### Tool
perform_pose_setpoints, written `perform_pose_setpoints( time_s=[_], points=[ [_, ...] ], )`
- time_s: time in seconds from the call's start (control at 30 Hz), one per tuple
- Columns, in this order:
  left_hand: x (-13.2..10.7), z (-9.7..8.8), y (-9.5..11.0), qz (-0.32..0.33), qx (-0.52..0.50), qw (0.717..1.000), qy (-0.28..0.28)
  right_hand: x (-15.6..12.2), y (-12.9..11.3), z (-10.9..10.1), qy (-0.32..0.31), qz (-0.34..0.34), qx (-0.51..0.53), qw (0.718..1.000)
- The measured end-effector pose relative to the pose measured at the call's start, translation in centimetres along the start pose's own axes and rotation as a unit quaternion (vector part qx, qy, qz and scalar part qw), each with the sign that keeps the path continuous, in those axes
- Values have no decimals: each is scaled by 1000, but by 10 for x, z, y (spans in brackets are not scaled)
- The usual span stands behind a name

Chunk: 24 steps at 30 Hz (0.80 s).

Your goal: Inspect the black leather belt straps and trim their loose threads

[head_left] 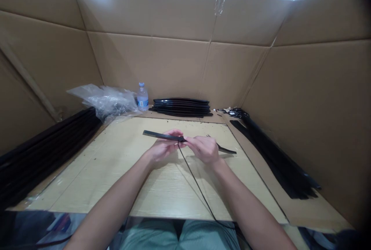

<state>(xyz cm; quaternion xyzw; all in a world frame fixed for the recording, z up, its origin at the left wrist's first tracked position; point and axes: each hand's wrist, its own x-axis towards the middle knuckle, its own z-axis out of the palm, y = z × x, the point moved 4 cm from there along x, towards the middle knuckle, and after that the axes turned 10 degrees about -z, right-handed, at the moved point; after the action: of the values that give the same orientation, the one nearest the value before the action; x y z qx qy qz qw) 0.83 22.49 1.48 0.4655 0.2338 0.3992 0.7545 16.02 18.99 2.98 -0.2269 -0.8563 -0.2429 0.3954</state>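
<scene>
A long thin black strip (158,134) lies across both my hands, held level a little above the wooden board (116,172). My left hand (164,150) is closed on the strip near its middle. My right hand (205,148) is closed on it just to the right, and the strip's far end sticks out past that hand. A thin black cord (197,186) hangs from the spot where the hands meet and runs down toward my lap.
Cardboard walls (179,60) enclose the desk. A stack of black strips (182,107) lies at the back, more black strips (43,149) lie on the left and others (278,157) on the right. A small water bottle (142,97) and crumpled clear plastic (107,101) stand back left.
</scene>
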Motion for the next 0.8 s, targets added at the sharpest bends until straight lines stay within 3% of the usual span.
perform_pose_setpoints(
  time_s=[0.17,0.43,0.8],
  points=[
    [1,-5,-3,0,25,999,32,2,-4,-4,20,0,6,1000],
    [1,-2,1,70,52,996,15,0,-6,-6,25,10,6,1000],
    [-6,27,15,136,-6,990,38,24,-21,-31,170,41,16,984]
  ],
)
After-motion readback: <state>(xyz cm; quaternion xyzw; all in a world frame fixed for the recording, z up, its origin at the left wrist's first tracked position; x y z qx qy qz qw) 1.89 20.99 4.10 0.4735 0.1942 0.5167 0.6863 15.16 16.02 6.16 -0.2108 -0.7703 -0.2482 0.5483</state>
